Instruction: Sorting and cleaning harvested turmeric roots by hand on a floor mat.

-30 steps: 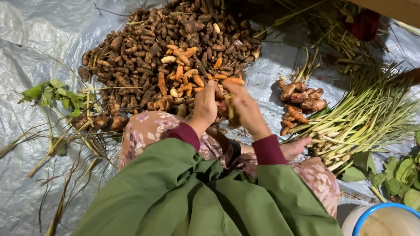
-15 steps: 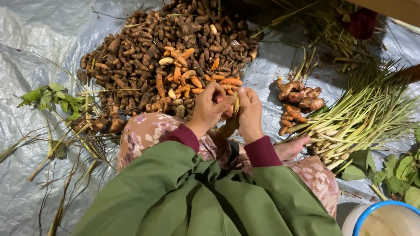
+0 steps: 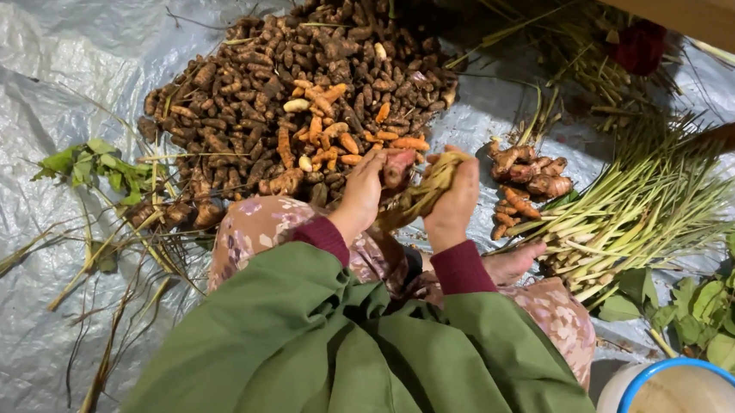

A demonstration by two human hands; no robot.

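Left hand (image 3: 361, 193) closed on a reddish-brown root piece (image 3: 398, 167), right hand (image 3: 456, 202) gripping its pale stringy rootlets (image 3: 431, 178), above the lap. Big heap of brown rhizomes (image 3: 288, 106) unsorted on grey plastic sheet (image 3: 41, 63); small cleaned orange-brown pile (image 3: 525, 179) at right.

A rural crop-sorting floor: grey plastic tarp (image 3: 41, 63), heaped turmeric roots (image 3: 297, 98), bundled green stalks (image 3: 643, 208).
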